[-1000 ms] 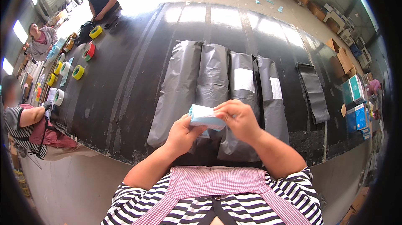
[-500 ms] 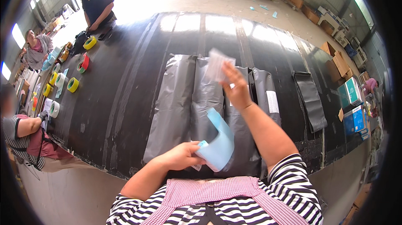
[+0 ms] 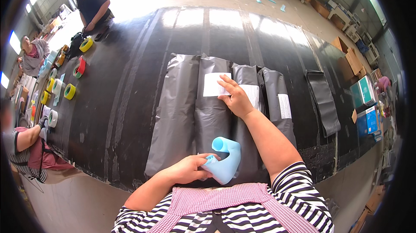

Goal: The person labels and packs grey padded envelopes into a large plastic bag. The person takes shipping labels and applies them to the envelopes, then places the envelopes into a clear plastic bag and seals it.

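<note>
Four-sided white label (image 3: 211, 86) lies on the upper part of the second grey plastic mailer bag (image 3: 211, 122) from the left. Fingers of my right hand (image 3: 238, 99) rest on the label's right side, stretched and slightly apart. Close to my body, my left hand (image 3: 187, 170) pinches a curling light blue backing-paper strip (image 3: 233, 158), its far end rolled into a loop. Left of the labelled bag lies another grey bag (image 3: 173, 116), with no label showing. To the right, the third bag (image 3: 248, 135) and the fourth bag (image 3: 272, 83) both bear white labels.
Flat dark bags (image 3: 321, 103) lie to the right on the black table (image 3: 130, 103). Boxes (image 3: 364, 92) stand at its right edge. Tape rolls (image 3: 69, 91) line the left side, where a co-worker's arm (image 3: 28, 137) rests. Another person (image 3: 93, 5) stands at the far left.
My right hand has come down with the label, which was in the air and now lies on the second bag. The blue strip's free end has curled into a loop.
</note>
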A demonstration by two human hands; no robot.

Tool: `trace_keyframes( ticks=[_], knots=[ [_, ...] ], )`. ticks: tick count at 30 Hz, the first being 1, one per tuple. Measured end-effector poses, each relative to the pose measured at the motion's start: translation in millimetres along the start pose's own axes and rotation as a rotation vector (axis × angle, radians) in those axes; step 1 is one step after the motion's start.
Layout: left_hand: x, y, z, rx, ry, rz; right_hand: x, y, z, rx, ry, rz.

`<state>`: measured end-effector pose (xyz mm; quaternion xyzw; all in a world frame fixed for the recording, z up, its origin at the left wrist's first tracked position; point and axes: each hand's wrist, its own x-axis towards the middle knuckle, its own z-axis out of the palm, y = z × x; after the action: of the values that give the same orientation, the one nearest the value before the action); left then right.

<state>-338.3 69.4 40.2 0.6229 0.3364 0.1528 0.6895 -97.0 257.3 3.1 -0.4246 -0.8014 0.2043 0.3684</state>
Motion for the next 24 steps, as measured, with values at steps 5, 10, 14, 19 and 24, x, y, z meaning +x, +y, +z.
trace_keyframes(
  ticks=[5,10,14,19,24],
  knots=[
    [1,-3,-2,0.006,-0.008,0.019,0,-3,2,-0.018,-0.008,0.003],
    [0,-4,-1,-0.007,0.001,0.043,1,-1,2,-0.003,-0.026,0.009],
    [-1,-3,-3,0.018,0.0,0.032,1,-3,1,0.003,-0.052,0.013],
    [1,-3,-2,0.022,-0.004,0.043,1,3,1,-0.024,-0.099,0.027],
    [2,-5,-2,-0.03,-0.019,0.018,-4,-10,-9,-0.29,-0.233,0.036]
  ],
)
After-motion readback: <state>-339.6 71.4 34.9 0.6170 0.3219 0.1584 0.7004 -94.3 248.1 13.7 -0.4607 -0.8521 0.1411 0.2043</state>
